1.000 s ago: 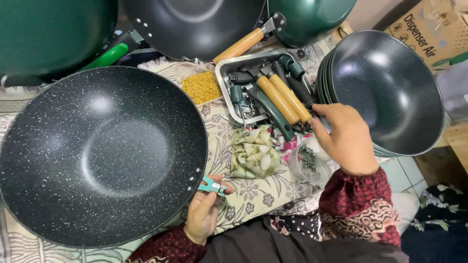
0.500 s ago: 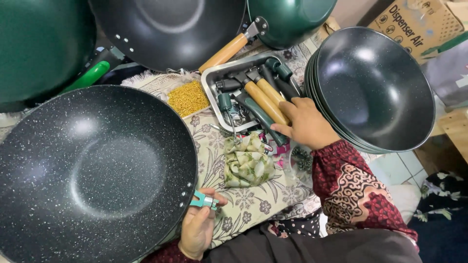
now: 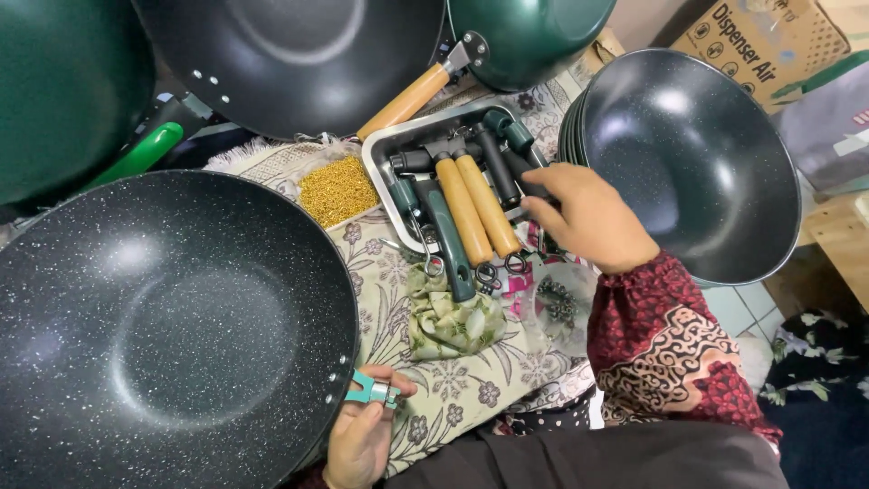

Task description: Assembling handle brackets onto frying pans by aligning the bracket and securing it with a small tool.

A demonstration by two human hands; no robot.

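Your right hand (image 3: 588,217) has slid up from the near end of the wooden handles to the far side of the metal tray (image 3: 385,149), fingers curled down onto a black handle (image 3: 493,167); can't tell if they've closed on it yet. So you're picking a part now, not fitting one. Your left hand (image 3: 362,439) hasn't budged, pinching the teal bracket (image 3: 371,391) right at the rim of the big speckled wok (image 3: 172,326).
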